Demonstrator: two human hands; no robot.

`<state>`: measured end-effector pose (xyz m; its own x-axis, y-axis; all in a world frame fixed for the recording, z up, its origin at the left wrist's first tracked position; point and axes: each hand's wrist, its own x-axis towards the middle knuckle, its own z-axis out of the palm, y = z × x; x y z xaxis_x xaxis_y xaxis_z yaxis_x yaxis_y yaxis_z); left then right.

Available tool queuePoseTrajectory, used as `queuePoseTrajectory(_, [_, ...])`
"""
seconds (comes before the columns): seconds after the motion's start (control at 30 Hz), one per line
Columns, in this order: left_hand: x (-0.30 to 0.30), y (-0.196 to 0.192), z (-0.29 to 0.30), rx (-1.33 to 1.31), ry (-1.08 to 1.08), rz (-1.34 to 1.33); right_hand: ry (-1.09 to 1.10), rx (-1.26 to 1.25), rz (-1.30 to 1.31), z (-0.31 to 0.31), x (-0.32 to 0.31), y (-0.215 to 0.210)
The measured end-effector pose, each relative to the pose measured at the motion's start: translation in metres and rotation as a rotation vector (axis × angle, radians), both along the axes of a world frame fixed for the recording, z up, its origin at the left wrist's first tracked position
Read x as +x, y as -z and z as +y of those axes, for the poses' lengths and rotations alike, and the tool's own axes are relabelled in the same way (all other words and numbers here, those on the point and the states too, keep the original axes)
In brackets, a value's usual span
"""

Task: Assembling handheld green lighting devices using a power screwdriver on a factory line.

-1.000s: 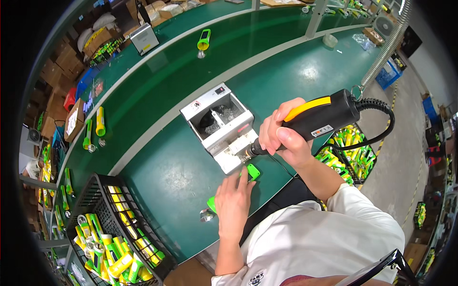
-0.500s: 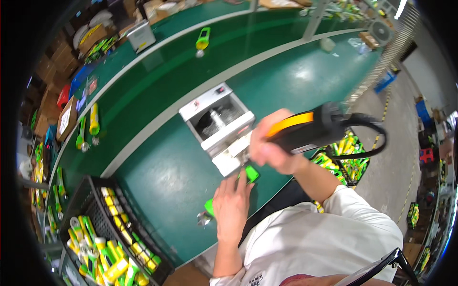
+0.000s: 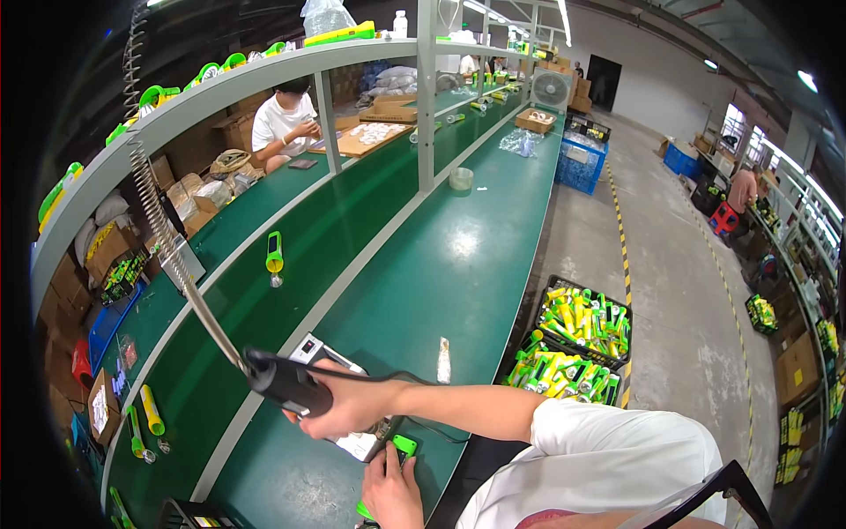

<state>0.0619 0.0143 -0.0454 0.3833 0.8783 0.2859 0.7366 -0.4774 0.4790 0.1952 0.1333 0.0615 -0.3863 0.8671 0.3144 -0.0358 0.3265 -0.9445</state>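
My right hand (image 3: pixel 353 401) is wrapped round a black electric screwdriver (image 3: pixel 295 383), held above a white metal box (image 3: pixel 315 349) on the green bench. The hand and tool hide most of that box. A coiled spring (image 3: pixel 164 227) runs up from the screwdriver's back end, and its black cord crosses behind my right wrist. Close to the box, my left hand (image 3: pixel 390 488) grips a green flashlight (image 3: pixel 404 445) lying on the bench. Its fingers and back cover the flashlight's middle; green shows at both ends.
Black crates of yellow-green flashlights (image 3: pixel 586 322) stand right of the bench (image 3: pixel 458 242). A conveyor belt (image 3: pixel 330 216) carries a few flashlights on the left. A metal post (image 3: pixel 426 106) rises beyond it. A co-worker (image 3: pixel 284 125) sits across the belt. A small white strip (image 3: pixel 443 360) lies on the bench.
The view has tilted up toward the far end of the bench. My right hand has turned the screwdriver and brought it left, over the white box. My left hand stays on the flashlight.
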Motion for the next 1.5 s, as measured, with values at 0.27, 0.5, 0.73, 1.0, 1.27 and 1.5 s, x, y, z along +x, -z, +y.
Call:
queuePoseTrajectory(0.27, [0.005, -0.001, 0.015, 0.008, 0.017, -0.057, 0.106, -0.252, 0.202, 0.005, 0.021, -0.005])
queuePoseTrajectory(0.5, [0.0, 0.007, 0.019, 0.004, -0.034, -0.025, 0.024, -0.213, 0.401, -0.019, 0.035, 0.009])
queuePoseTrajectory(0.73, [-0.003, 0.008, 0.014, -0.017, -0.038, -0.024, 0.046, -0.174, 0.48, -0.04, 0.04, 0.032])
queuePoseTrajectory(1.0, [-0.001, 0.006, 0.014, -0.022, -0.038, -0.029, 0.059, -0.164, 0.471, -0.042, 0.047, 0.045])
queuePoseTrajectory(1.27, [-0.001, 0.007, 0.018, -0.03, -0.043, -0.03, 0.069, -0.146, 0.399, -0.042, 0.045, 0.057])
queuePoseTrajectory(1.5, [-0.006, 0.004, 0.017, 0.021, -0.034, -0.054, 0.058, -0.072, 0.263, -0.057, 0.044, 0.083])
